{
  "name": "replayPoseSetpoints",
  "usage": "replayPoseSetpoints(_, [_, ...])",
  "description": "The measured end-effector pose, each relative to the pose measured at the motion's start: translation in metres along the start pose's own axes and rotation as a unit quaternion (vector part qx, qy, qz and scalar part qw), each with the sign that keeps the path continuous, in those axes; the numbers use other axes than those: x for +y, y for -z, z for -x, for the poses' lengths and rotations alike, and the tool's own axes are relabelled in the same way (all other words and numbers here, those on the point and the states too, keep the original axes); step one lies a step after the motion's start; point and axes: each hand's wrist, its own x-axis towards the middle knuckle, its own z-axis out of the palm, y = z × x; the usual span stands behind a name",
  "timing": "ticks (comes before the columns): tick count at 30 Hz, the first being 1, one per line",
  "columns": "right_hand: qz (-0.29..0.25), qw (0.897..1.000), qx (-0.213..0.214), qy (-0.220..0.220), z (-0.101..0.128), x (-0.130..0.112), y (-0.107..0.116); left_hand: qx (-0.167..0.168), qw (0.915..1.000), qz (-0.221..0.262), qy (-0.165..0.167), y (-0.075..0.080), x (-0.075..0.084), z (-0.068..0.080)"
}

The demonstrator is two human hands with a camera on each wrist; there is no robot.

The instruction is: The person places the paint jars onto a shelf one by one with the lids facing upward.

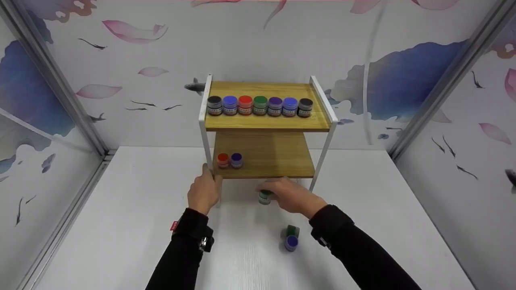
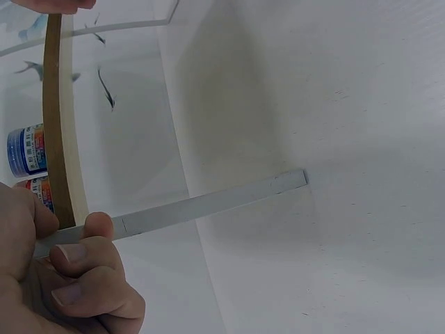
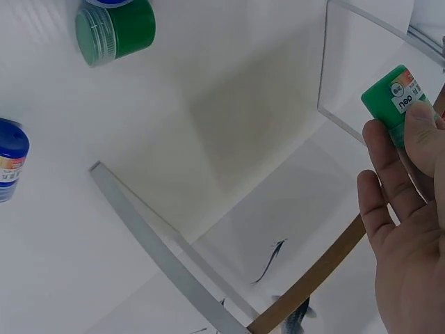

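Note:
My left hand (image 1: 203,192) grips the front left leg of a small two-tier shelf (image 1: 278,155), close to the lower board; in the left wrist view its fingers (image 2: 97,261) curl round the white leg (image 2: 208,207). In front of the lower board's edge, my right hand (image 1: 293,196) pinches a small green paint jar (image 1: 264,197) between thumb and fingers. The right wrist view shows the label on this jar (image 3: 396,97). At the left of the lower board, a red-lidded paint jar (image 1: 223,160) and a purple-lidded one (image 1: 236,160) stand side by side.
Along the upper board (image 1: 258,123) runs a row of several paint jars with variously coloured lids. On the white table, a green jar (image 1: 293,230) lies on its side by a purple-blue-lidded jar (image 1: 291,243). Another blue jar (image 3: 12,160) shows in the right wrist view. Patterned panels surround the table.

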Motion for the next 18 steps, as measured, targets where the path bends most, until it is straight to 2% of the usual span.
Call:
replayPoseSetpoints(10, [0.006,1.0,0.008,-0.016,-0.013,-0.007,0.017,-0.002,1.0,0.001,0.008,-0.001,0.001,-0.002])
replayPoseSetpoints(18, [0.006,0.999,0.016,-0.047,-0.028,-0.015,0.033,-0.007,0.9999,-0.001,0.011,0.002,-0.001,0.0])
